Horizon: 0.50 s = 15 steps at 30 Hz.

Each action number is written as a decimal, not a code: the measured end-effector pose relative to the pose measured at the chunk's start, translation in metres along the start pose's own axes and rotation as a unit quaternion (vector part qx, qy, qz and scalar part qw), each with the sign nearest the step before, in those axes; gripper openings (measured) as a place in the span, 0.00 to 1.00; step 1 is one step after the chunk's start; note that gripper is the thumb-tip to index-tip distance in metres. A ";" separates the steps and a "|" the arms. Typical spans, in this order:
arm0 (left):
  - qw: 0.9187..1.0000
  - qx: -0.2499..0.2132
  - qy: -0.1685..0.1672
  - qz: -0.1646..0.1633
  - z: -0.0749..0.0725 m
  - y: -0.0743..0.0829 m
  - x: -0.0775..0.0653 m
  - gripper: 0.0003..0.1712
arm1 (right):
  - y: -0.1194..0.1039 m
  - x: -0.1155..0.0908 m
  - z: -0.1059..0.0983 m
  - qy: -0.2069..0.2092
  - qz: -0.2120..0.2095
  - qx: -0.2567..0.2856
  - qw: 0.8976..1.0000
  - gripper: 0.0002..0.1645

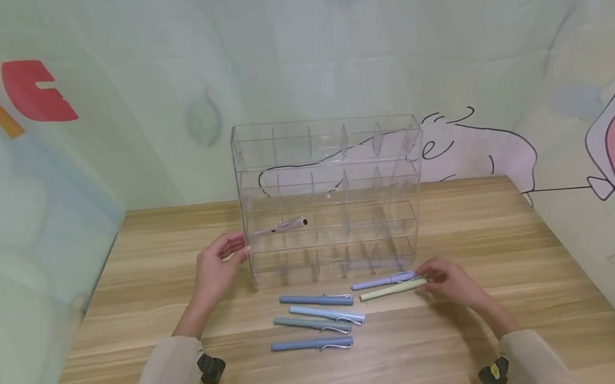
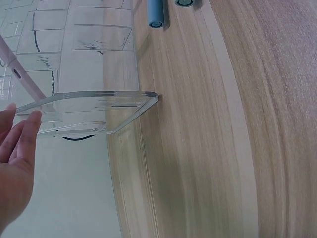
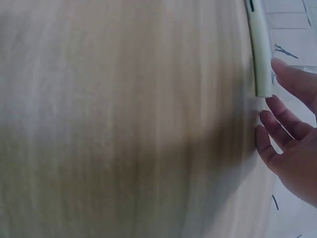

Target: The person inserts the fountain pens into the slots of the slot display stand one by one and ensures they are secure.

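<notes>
A clear acrylic organizer [image 1: 330, 202] with several tiers and dividers stands upright in the head view. One pale pink pen [image 1: 288, 225] lies slanted at its left, cap end toward the middle. My left hand [image 1: 221, 268] rests on the organizer's left side, fingers fairly straight; the left wrist view has the fingertips [image 2: 33, 119] by the side panel. At the organizer's front right lie a lavender pen [image 1: 382, 281] and a light green pen [image 1: 391, 289]. My right hand [image 1: 447, 280] has thumb and fingers around the green pen's cap end, without a plain pinch.
In front of the organizer several pens lie roughly parallel: a dark blue pen [image 1: 316, 300], a light blue pen [image 1: 325, 314], a grey-green pen [image 1: 312, 324] and a slate-blue pen [image 1: 311, 344]. The wooden table [image 1: 407, 359] meets a printed cloth backdrop [image 1: 160, 107] behind.
</notes>
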<state>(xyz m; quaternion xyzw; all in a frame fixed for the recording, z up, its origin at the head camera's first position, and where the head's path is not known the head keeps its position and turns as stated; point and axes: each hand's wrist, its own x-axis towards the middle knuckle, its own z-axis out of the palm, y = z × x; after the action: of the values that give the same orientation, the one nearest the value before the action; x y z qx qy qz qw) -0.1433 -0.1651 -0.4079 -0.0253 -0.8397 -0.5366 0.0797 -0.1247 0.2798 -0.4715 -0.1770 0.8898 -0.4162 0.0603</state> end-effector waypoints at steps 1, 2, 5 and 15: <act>1.000 0.000 0.000 0.000 0.000 0.000 0.000 0.15 | 0.000 0.000 0.001 0.004 -0.002 -0.002 1.000 0.14; 1.000 -0.001 0.000 -0.001 0.000 0.000 0.000 0.15 | 0.000 0.000 0.002 0.007 -0.004 -0.005 1.000 0.13; 1.000 0.001 0.001 -0.003 0.000 0.000 0.001 0.15 | 0.001 0.000 0.004 0.017 -0.005 -0.016 1.000 0.11; 1.000 0.001 0.000 -0.006 0.000 -0.002 0.001 0.15 | 0.003 0.001 0.006 0.024 -0.012 -0.035 0.999 0.08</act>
<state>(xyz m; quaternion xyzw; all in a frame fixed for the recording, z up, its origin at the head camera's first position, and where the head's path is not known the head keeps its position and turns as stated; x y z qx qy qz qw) -0.1447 -0.1656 -0.4091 -0.0199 -0.8402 -0.5365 0.0760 -0.1243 0.2769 -0.4776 -0.1799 0.9028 -0.3896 0.0280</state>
